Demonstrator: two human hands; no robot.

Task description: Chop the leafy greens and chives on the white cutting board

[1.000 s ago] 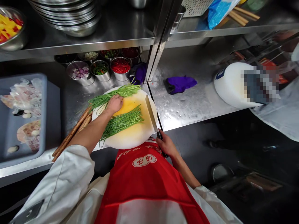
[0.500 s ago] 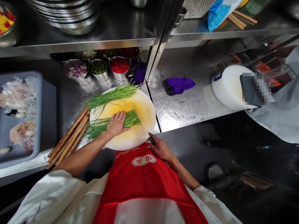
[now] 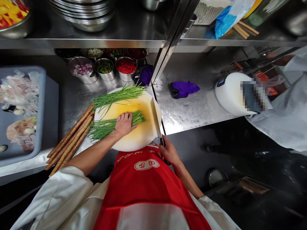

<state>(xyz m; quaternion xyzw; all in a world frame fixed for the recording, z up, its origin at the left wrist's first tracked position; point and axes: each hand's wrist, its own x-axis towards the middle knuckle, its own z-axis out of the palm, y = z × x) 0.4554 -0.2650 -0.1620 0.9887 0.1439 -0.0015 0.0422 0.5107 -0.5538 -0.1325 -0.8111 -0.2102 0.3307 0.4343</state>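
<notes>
On the round white cutting board (image 3: 120, 145), my left hand (image 3: 124, 124) lies over a bunch of green chives (image 3: 103, 128), fingers together and thumb out, holding it down. My right hand (image 3: 169, 150) is closed around the dark handle of a kitchen knife (image 3: 155, 116). The knife's long blade lies over the right side of the board, apart from the bunch's cut end. A second pile of chives (image 3: 122, 95) rests along the board's far edge. Yellow stains mark the board's middle.
Long brown roots (image 3: 69, 140) lean at the board's left, beside a grey bin (image 3: 42, 118) of bagged food. Behind stand metal cups (image 3: 107, 76) of chopped ingredients. A purple glove (image 3: 185, 88) lies right of the shelf post (image 3: 165, 57). Another person's pale clothing (image 3: 283, 124) shows at right.
The knife has moved right, away from the chives' end, and its blade now shows broadside. My left hand stays on the bunch, its fingers drawn in slightly. The view has shifted a little.
</notes>
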